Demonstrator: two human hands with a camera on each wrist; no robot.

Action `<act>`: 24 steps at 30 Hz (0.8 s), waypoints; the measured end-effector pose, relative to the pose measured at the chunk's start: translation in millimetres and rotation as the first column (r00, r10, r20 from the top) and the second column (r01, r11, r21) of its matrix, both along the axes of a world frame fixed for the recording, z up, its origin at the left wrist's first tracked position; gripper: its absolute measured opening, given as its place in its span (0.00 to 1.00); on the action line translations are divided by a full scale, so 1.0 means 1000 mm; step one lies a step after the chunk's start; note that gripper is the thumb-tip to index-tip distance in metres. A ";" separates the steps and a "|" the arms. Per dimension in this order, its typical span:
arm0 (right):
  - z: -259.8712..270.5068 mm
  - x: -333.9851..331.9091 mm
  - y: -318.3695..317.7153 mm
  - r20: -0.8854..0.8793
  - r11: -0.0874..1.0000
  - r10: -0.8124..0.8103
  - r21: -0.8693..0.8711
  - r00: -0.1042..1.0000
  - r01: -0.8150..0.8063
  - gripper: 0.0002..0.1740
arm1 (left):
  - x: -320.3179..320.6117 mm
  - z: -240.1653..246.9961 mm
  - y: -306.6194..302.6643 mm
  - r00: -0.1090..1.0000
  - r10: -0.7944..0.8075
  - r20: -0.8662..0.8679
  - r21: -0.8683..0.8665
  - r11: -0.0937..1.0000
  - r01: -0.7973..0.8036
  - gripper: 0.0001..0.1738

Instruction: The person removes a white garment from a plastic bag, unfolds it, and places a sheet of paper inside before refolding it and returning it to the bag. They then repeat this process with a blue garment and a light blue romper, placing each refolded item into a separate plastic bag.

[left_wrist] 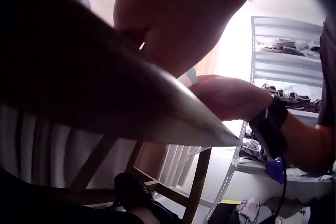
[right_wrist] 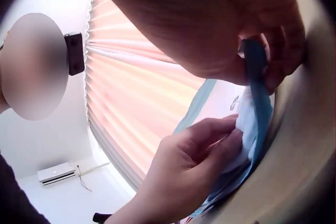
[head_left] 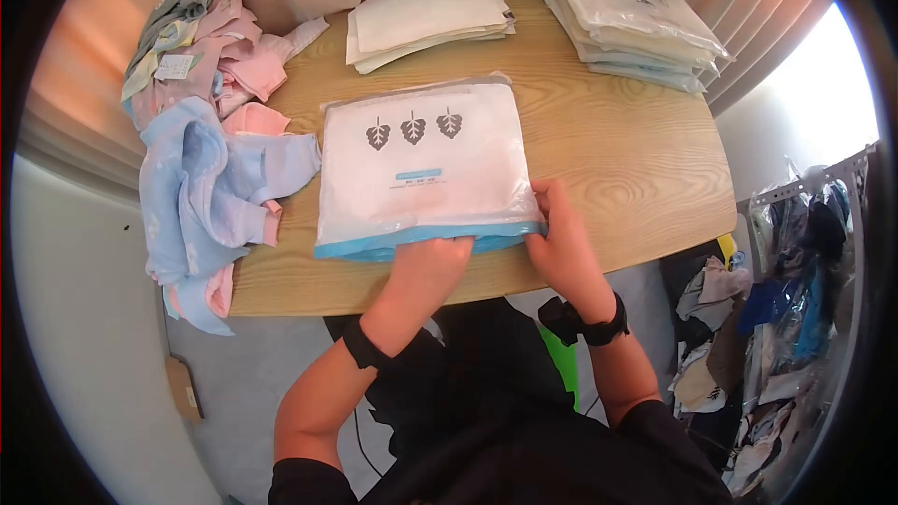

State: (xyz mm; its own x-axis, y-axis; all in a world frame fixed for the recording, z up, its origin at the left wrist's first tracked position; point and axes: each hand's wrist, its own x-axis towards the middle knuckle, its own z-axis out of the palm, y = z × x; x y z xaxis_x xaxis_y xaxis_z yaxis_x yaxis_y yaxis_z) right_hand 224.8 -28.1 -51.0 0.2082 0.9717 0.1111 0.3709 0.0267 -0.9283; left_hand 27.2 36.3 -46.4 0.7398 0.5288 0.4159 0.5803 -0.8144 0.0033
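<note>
A white plastic garment bag (head_left: pixel 421 154) with three dark leaf prints and a blue edge lies flat on the wooden table, its blue opening toward the body. My left hand (head_left: pixel 432 266) is at the middle of that opening, with its fingertips hidden behind the blue edge. In the right wrist view, the thumb and fingers of the left hand (right_wrist: pixel 197 153) pinch the white film at the mouth. At the near right corner my right hand (head_left: pixel 561 238) grips the bag, its thumb and fingers around the blue strip (right_wrist: pixel 257 71).
Blue and pink clothes (head_left: pixel 201 187) are heaped along the table's left side, partly over the edge. Flat white bags (head_left: pixel 430 19) lie at the back, and a taller stack of filled bags (head_left: pixel 636 9) stands at back right. A metal rack (head_left: pixel 814 196) with bagged clothes is to the right.
</note>
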 end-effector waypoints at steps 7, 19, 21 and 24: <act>0.000 -0.009 -0.006 0.037 0.997 0.036 0.062 0.999 -0.038 0.31 | 0.012 -0.005 0.007 0.966 0.084 0.244 -0.356 0.935 0.009 0.14; -0.008 -0.033 -0.029 -0.210 0.995 -0.010 0.091 0.978 0.029 0.34 | 0.017 0.027 0.008 0.965 -0.135 0.224 -0.390 0.895 0.216 0.15; -0.004 -0.037 -0.033 -0.186 0.994 -0.051 0.088 0.981 0.068 0.34 | 0.017 0.027 0.009 0.970 -0.125 0.206 -0.394 0.897 0.199 0.15; -0.009 -0.044 -0.036 -0.069 0.990 -0.067 0.116 0.995 0.074 0.30 | 0.020 0.012 0.013 0.947 0.056 0.315 -0.647 0.743 0.171 0.15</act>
